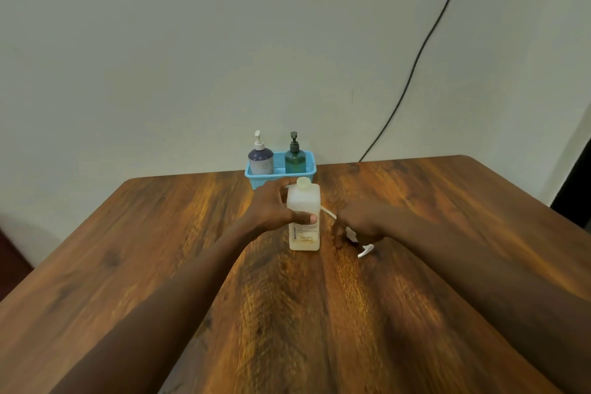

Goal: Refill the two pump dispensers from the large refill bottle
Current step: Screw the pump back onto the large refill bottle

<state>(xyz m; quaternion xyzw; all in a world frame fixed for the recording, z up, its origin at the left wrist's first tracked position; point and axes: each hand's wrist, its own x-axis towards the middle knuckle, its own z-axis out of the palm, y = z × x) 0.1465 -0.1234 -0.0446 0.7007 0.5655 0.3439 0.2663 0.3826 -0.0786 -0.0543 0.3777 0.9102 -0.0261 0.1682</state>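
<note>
Now we see our left hand (pixel 271 208) wrapped around the large refill bottle (pixel 304 217), which stands upright mid-surface (pixel 128 265), thumb across its front and fingers (pixel 284 186) curled behind. Beyond it, one blue basket (pixel 278 173) holds two pump dispensers: a white-and-navy one (pixel 261 158) on the left, a green one (pixel 295 159) on the right. Just right of the bottle, our right hand (pixel 361 223) closes on a white pump piece (pixel 351 233).
</note>
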